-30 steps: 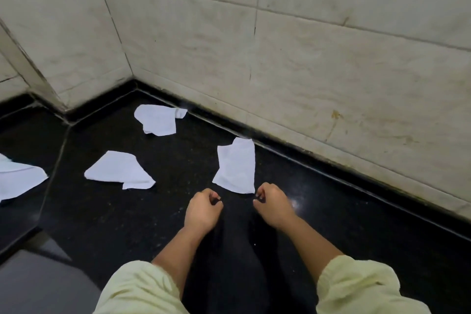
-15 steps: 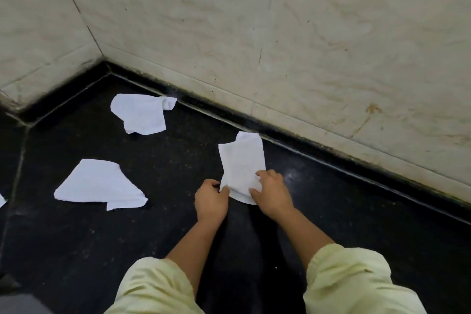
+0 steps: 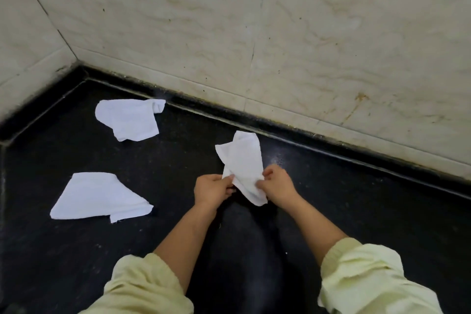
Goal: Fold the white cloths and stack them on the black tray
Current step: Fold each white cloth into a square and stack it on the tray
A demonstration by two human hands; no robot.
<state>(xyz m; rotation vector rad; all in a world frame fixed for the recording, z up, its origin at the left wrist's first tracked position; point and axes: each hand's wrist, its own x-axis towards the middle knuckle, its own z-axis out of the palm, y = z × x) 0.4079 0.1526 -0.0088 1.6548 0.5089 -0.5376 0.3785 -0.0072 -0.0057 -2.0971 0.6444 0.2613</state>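
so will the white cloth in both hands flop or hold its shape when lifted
Probably floppy: the crumpled white cloth creases between the left hand and right hand. Likely light, since fingertip pinches hold it.

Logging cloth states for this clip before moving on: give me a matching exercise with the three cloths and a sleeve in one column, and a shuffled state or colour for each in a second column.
Things
1. far-left cloth
2. near-left cloth
3. middle cloth
4. right sleeve

States
A. pale yellow, bunched on the forearm
B. pinched at its near end by the left hand and the right hand
C. lies on the black surface, its right corner curled over
D. lies flat, roughly triangular

Pairs: 1-C, 2-D, 3-B, 4-A
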